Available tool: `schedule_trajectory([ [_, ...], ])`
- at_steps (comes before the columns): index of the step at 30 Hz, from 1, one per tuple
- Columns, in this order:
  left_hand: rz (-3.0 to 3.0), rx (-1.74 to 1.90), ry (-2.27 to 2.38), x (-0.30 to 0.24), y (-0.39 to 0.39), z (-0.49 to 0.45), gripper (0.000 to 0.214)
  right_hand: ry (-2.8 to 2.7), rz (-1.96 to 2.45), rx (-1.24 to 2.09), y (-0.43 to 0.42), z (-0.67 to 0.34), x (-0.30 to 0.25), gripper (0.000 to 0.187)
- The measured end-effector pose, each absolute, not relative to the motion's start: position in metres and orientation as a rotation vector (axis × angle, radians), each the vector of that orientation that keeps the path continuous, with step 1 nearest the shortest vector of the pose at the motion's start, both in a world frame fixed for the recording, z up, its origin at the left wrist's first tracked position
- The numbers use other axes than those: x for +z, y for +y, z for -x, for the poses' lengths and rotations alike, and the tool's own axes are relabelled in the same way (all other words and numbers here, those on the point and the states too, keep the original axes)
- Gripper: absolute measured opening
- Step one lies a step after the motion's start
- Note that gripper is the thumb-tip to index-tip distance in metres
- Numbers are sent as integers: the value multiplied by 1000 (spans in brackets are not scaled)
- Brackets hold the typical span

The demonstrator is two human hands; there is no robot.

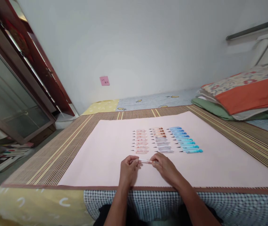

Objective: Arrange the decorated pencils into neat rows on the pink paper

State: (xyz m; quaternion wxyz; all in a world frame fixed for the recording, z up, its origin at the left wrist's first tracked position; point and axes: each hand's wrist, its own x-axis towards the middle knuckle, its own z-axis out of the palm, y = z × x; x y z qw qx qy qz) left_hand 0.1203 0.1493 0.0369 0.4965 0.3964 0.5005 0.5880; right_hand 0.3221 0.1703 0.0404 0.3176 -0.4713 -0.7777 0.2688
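Observation:
A slim, pale pen (145, 161) is stretched between my two hands, just above the near part of a pink sheet (96, 157). My left hand (129, 166) pinches its left end with thumb and fingers. Around the right end, the fingers of my right hand (163, 164) are closed, hiding that part. Beyond my hands lie three columns of pens, tips to the left: pinkish pens (140, 138) at left, brown pens (157, 131) with grey pens (163, 147) nearer me in the middle, and blue pens (177, 131) with turquoise pens (190, 147) nearer me at right.
Under the sheet is a striped mat (60, 150) on a bed with checked bedding (237, 204). Folded bedding (246, 91) is piled at the right. A white wall (148, 47) with a pink note (104, 81) stands behind. Books (9, 153) lie at the left.

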Motion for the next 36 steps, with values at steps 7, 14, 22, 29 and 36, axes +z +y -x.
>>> schedule_trajectory([
  [7, -734, 1497, 1298, 32, 156, -104, 38, -1910, 1224, 790, 177, -331, 31, 13],
  [14, -906, 1410, 1440, 31, 161, -106, 18, -1607, 1240, 873, 186, -340, 18, 21],
  [22, -1468, 1208, 1868, 36, 163, -114, 13, -1566, 1198, 931, 187, -337, 19, 22],
  [29, -1776, 1112, 1978, 31, 174, -112, 22, -1562, 1192, 935, 187, -339, 18, 20],
  [36, -2032, 1196, 1925, 30, 157, -138, 21, -1562, 1183, 963, 186, -339, 21, 21],
])
